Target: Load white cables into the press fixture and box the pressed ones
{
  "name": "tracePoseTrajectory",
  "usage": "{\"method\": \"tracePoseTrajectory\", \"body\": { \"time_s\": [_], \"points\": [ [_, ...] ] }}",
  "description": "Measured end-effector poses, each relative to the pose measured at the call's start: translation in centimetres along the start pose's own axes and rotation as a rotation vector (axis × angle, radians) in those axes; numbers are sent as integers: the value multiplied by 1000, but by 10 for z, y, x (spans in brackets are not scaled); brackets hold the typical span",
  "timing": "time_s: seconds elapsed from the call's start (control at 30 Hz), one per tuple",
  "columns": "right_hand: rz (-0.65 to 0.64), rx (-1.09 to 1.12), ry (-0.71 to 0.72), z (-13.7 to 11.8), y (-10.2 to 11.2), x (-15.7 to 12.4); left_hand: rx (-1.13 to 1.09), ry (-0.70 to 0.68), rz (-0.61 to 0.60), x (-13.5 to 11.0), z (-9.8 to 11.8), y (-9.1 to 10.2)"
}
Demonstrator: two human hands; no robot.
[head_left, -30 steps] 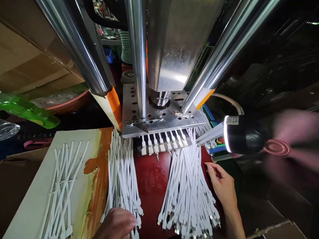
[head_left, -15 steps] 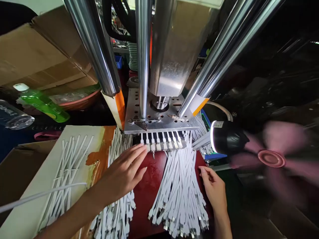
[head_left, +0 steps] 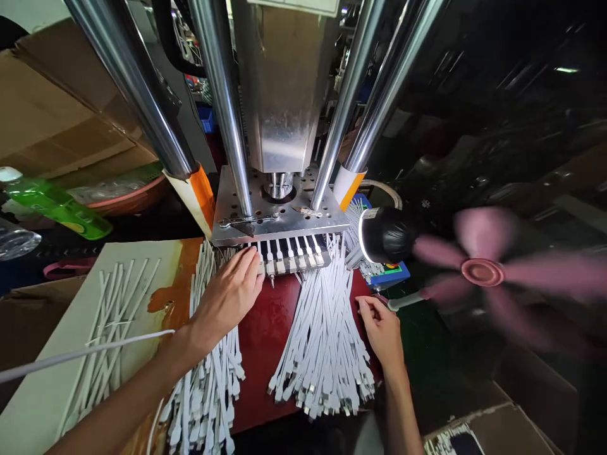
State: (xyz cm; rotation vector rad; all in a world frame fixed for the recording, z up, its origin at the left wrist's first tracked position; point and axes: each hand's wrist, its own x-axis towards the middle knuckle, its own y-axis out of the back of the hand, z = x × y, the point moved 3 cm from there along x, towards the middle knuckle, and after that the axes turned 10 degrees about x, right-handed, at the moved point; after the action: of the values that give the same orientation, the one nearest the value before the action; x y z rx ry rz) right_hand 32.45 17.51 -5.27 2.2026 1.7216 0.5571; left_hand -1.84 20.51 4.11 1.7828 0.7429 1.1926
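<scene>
My left hand [head_left: 237, 284] lies with outstretched fingers over the left end of a metal fixture [head_left: 265, 268] under the press plate [head_left: 284, 224]. Its fingertips touch that end and hide part of it. A row of white cable ends with plugs [head_left: 290, 259] sits side by side in the fixture. Right of the middle, a fanned bundle of white cables [head_left: 327, 341] spreads toward me on the dark red table [head_left: 265, 341]. My right hand [head_left: 383, 325] rests by the table's right edge, its fingers curled and closed; no object shows in them.
Steel columns [head_left: 220, 95] rise around the press cylinder [head_left: 282, 107]. A pink fan [head_left: 482, 272] spins at right, near a black lamp [head_left: 386, 235]. More white cables [head_left: 208, 385] lie at left beside a pale board [head_left: 42, 373]. A green bottle [head_left: 57, 205] and cardboard box [head_left: 71, 120] stand farther left.
The view has shifted, so the press and table appear farther left. My left hand has drawn closer over the fixture's left end, thumb nearer its fingers. My right hand stays curled at the table edge.
</scene>
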Motion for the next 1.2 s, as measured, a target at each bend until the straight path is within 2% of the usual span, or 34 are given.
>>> {"method": "tracePoseTrajectory", "body": {
  "time_s": [0.17,0.4,0.73,1.0,1.2],
  "points": [
    [6,6,30,-6,0,0,15,12,-20,0,0,0],
    [24,19,30,-5,-1,-2,-138,11,-71,0,-5,6],
    [33,21,24,-8,-1,-2,-232,-81,-43,14,10,3],
    [2,6,3,-7,-1,-2,-166,-47,-22,22,21,-10],
    [13,-10,14,-10,0,-2,-163,-32,-30,23,23,-8]
  ]
}}
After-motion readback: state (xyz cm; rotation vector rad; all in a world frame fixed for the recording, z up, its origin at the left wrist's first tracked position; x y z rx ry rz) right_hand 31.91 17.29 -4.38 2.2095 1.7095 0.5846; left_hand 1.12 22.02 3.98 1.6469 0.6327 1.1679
